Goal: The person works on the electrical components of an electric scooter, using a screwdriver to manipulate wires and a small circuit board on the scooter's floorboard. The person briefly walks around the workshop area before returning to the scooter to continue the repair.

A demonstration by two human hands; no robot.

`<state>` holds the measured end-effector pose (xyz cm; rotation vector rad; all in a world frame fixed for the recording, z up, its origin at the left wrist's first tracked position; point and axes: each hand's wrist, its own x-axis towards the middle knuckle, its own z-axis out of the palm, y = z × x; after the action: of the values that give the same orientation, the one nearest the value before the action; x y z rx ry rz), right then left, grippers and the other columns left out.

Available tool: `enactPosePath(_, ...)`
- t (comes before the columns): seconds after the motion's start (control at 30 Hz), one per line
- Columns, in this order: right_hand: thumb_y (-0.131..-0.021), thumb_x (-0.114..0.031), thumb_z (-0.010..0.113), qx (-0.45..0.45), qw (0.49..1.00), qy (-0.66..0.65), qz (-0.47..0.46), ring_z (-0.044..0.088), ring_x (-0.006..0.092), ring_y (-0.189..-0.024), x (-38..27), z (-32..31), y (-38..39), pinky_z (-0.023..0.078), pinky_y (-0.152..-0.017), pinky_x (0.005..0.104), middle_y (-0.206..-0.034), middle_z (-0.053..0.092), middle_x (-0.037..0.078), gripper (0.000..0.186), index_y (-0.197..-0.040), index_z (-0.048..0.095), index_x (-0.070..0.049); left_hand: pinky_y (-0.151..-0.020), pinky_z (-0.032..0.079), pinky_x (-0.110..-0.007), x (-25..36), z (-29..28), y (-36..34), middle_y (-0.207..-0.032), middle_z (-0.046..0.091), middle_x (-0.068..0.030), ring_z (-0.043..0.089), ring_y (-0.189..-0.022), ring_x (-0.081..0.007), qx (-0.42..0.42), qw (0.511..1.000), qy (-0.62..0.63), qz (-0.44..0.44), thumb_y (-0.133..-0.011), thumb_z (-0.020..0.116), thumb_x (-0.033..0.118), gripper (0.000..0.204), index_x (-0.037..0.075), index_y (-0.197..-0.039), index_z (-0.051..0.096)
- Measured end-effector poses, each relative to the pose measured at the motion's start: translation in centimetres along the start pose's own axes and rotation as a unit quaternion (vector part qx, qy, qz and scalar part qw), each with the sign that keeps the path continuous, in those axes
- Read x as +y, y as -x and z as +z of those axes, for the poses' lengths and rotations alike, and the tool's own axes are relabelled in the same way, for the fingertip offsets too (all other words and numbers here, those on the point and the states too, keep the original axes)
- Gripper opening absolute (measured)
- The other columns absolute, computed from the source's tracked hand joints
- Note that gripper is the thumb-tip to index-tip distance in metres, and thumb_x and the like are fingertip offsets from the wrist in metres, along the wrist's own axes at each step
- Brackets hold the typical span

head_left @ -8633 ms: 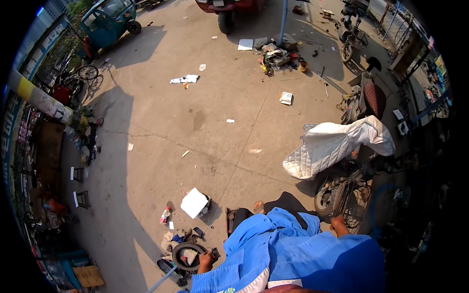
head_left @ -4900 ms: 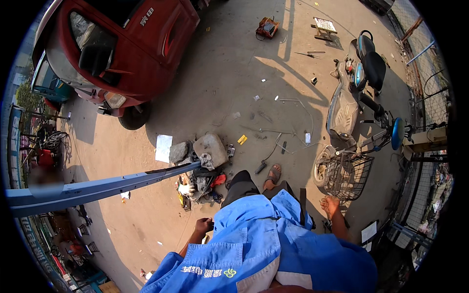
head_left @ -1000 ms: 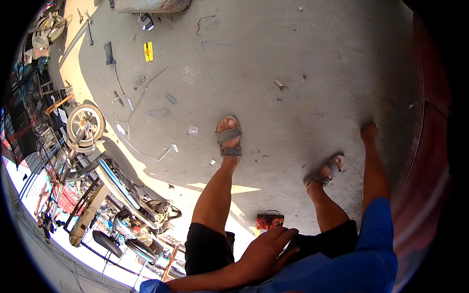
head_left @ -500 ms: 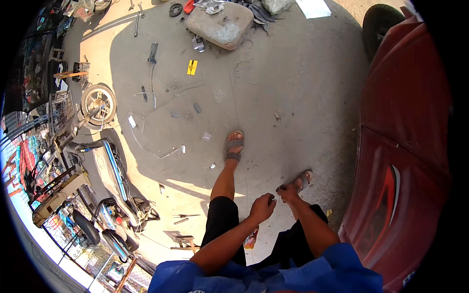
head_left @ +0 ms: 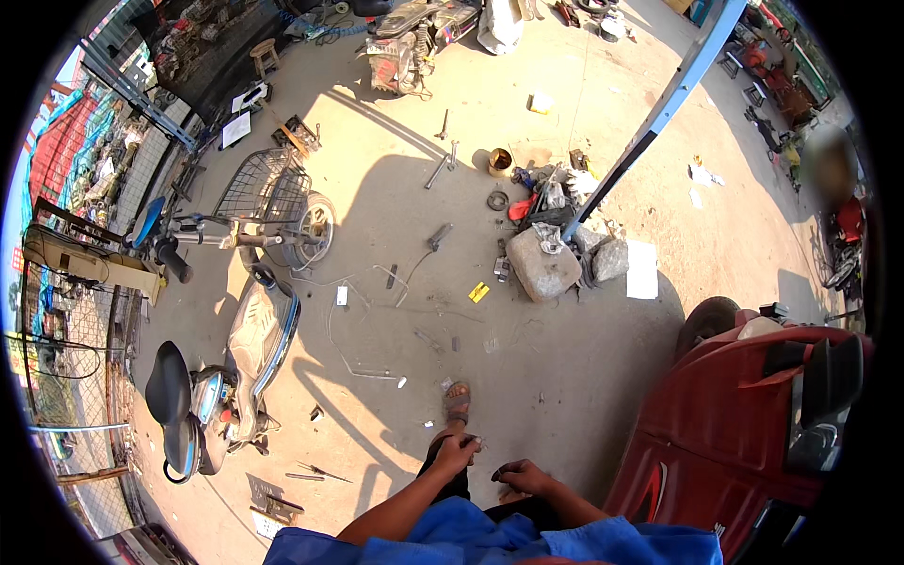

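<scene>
Your left hand curls loosely, your right hand hangs half-open, both empty, grey strapped sandal at twelve o'clock

Blue sleeves, a red vehicle, a small yellow tag, a blue pole, grey concrete ground.

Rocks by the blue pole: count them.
2. The large rock sits at the foot of the blue pole; a smaller rock lies just right of it. Clutter may hide more.
</scene>
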<state>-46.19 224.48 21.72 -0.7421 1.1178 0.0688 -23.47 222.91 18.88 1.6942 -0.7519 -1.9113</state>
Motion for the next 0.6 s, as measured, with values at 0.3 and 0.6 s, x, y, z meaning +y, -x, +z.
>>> enactPosePath(0.3,-0.089,-0.022,0.061,-0.079,0.981,0.154,-0.086,0.057,0.0102,-0.070,-20.8,0.0,-1.9,0.048,-0.064,0.0278,-0.081,0.068,0.003,0.026,-0.104,0.073,-0.003,-0.057,0.049,-0.025,13.6,-11.2,1.5,-0.081,0.065,-0.0071,0.056,-0.060,-0.0111,0.068,0.987,0.148,0.000,-0.095,0.063,0.018,0.022,-0.003,-0.100,0.066)
enactPosePath(0.6,-0.089,-0.020,0.057,-0.198,0.951,0.220,-0.090,0.065,0.0206,-0.098,-36.3,-4.1,-6.1,0.048,-0.093,0.0310,-0.101,0.073,0.011,0.030,-0.107,0.072,-0.001,-0.065,0.054,-0.027,23.2,-15.9,-1.8,-0.087,0.067,-0.0086,0.061,-0.070,-0.0128,0.144,0.967,0.178,0.115,-0.091,0.061,0.006,0.021,-0.003,-0.109,0.064)
